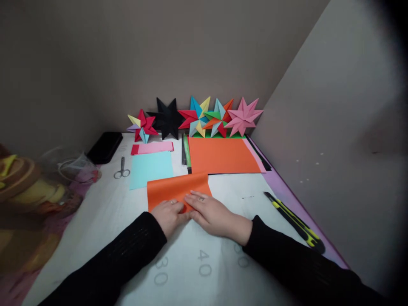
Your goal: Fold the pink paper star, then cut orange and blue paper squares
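An orange sheet of paper lies on the white table cover, its far side curved over in a fold that is not flat. My left hand presses on its near edge with the fingers curled, a ring showing on one finger. From the right, my right hand rests on the same sheet with its fingers stretched out flat, also wearing a ring. The thumbs meet at the paper's near edge. Just beyond the sheet are a light blue paper and a stack topped by a larger orange sheet.
Several folded paper stars lean on the back wall. Small scissors and a black phone-like object lie at left, pink strips behind. A yellow-black cutter lies at right. Clear plastic and a brown pot stand far left.
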A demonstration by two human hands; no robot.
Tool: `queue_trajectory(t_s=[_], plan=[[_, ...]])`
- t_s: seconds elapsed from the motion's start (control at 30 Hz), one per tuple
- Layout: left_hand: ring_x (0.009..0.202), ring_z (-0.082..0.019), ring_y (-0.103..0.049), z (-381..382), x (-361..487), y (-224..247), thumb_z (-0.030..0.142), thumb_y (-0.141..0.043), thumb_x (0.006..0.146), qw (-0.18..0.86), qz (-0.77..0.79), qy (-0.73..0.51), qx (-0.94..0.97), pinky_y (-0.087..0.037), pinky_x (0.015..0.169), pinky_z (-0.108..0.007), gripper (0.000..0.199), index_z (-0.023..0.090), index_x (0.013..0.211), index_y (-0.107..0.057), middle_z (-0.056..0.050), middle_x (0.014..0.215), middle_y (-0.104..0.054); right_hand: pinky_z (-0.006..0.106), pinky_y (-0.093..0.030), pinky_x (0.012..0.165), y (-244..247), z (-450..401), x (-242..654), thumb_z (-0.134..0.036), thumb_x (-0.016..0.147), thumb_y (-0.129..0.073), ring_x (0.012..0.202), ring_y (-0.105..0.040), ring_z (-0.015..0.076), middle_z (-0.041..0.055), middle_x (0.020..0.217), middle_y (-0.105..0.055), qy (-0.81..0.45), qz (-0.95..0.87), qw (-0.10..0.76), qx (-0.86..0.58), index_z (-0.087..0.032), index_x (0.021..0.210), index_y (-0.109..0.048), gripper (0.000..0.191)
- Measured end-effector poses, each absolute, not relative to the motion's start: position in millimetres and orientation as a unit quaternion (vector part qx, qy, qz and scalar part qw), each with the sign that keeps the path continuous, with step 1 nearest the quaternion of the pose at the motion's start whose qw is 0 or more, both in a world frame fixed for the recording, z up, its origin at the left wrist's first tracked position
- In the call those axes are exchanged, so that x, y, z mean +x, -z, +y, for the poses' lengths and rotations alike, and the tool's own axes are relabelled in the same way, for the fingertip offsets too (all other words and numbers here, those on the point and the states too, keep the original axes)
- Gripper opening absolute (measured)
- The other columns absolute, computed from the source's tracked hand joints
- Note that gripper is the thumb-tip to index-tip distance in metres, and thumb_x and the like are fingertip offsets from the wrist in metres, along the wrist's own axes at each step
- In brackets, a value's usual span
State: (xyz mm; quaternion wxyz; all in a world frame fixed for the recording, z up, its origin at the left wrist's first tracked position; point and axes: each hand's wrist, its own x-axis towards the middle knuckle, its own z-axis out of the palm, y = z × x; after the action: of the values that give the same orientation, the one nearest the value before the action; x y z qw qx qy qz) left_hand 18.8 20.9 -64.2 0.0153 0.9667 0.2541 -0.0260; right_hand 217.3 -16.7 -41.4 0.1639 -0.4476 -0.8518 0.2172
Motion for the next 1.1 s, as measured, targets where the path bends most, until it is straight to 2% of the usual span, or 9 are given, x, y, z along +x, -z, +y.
queue_trajectory(t_s=[0.17,0.3,0.53,0.6,0.7,0.77,0.83,0.97,1.1], plan=[[0.074,-0.021,-0.056,21.6,21.1,59.3,0.029,-0.035,0.094,0.058,0.242,0.001,0.969,-0.041,0.063,-0.032,0.035,0.024,0.091,-0.070,-0.006,0.082,-0.064,0.043,-0.027,0.112,32.9,7.1,198.3,-0.041,0.094,-0.034,0.137,-0.028,0.0277,0.0173,0.144,-0.036,-0.228,-0.852,0.073,-0.467,-0.006,0.138,-0.040,0.056],[0.080,-0.020,-0.058,23.1,20.0,69.0,0.029,-0.037,0.094,0.098,0.238,-0.056,0.965,-0.044,0.070,-0.032,0.031,0.027,0.104,-0.067,-0.005,0.088,-0.066,0.043,-0.023,0.112,27.6,30.6,181.0,-0.047,0.093,-0.032,0.138,-0.025,0.0296,0.0211,0.145,-0.032,-0.216,-0.839,0.032,-0.498,-0.001,0.139,-0.035,0.065],[0.091,-0.021,-0.056,23.1,18.3,74.1,0.034,-0.037,0.094,0.135,0.272,-0.069,0.950,-0.044,0.076,-0.033,0.035,0.032,0.123,-0.056,-0.005,0.099,-0.064,0.039,-0.029,0.109,29.4,51.2,165.4,-0.050,0.091,-0.035,0.135,-0.031,0.0282,0.0194,0.143,-0.037,-0.178,-0.830,0.027,-0.528,-0.002,0.139,-0.034,0.068],[0.084,-0.022,-0.057,22.3,18.2,70.2,0.029,-0.040,0.092,0.108,0.266,-0.033,0.957,-0.043,0.071,-0.032,0.037,0.034,0.126,-0.054,-0.005,0.092,-0.064,0.038,-0.034,0.104,28.8,55.1,164.4,-0.042,0.092,-0.038,0.133,-0.036,0.0276,0.0204,0.139,-0.043,-0.136,-0.835,0.008,-0.533,-0.001,0.138,-0.034,0.062],[0.075,-0.023,-0.056,20.9,18.1,63.8,0.023,-0.044,0.088,0.061,0.258,0.016,0.964,-0.039,0.062,-0.031,0.044,0.035,0.130,-0.049,-0.005,0.083,-0.061,0.037,-0.043,0.092,24.1,65.1,164.1,-0.018,0.090,-0.040,0.117,-0.052,0.0275,0.0205,0.116,-0.062,-0.092,-0.835,-0.010,-0.542,-0.004,0.133,-0.041,0.045],[0.076,-0.024,-0.057,20.2,17.9,60.1,0.023,-0.044,0.088,0.046,0.255,0.025,0.966,-0.037,0.061,-0.031,0.045,0.035,0.131,-0.048,-0.006,0.085,-0.061,0.038,-0.045,0.086,18.8,74.0,163.8,-0.007,0.086,-0.040,0.106,-0.057,0.0278,0.0187,0.104,-0.066,-0.077,-0.834,-0.017,-0.546,-0.008,0.123,-0.050,0.038],[0.077,-0.024,-0.057,19.8,17.6,57.1,0.024,-0.043,0.088,0.040,0.252,0.034,0.966,-0.035,0.060,-0.031,0.045,0.036,0.131,-0.046,-0.006,0.086,-0.061,0.037,-0.045,0.085,13.3,83.6,162.5,-0.003,0.084,-0.042,0.104,-0.057,0.0274,0.0183,0.104,-0.065,-0.067,-0.834,-0.029,-0.547,-0.010,0.113,-0.055,0.032],[0.076,-0.023,-0.056,20.2,18.1,56.3,0.024,-0.042,0.089,0.029,0.255,0.043,0.965,-0.033,0.059,-0.030,0.045,0.039,0.131,-0.045,-0.005,0.088,-0.061,0.037,-0.048,0.083,5.2,102.1,156.9,-0.017,0.089,-0.052,0.097,-0.060,0.0222,0.0125,0.105,-0.063,-0.088,-0.826,-0.085,-0.550,-0.011,0.110,-0.056,0.022],[0.075,-0.022,-0.056,17.9,19.0,60.2,0.019,-0.044,0.087,0.028,0.249,0.025,0.968,-0.036,0.062,-0.031,0.048,0.037,0.131,-0.046,-0.006,0.089,-0.061,0.040,-0.051,0.082,1.0,114.6,156.0,-0.033,0.090,-0.055,0.097,-0.059,0.0197,0.0087,0.115,-0.057,-0.134,-0.808,-0.139,-0.556,-0.015,0.115,-0.055,0.031]])
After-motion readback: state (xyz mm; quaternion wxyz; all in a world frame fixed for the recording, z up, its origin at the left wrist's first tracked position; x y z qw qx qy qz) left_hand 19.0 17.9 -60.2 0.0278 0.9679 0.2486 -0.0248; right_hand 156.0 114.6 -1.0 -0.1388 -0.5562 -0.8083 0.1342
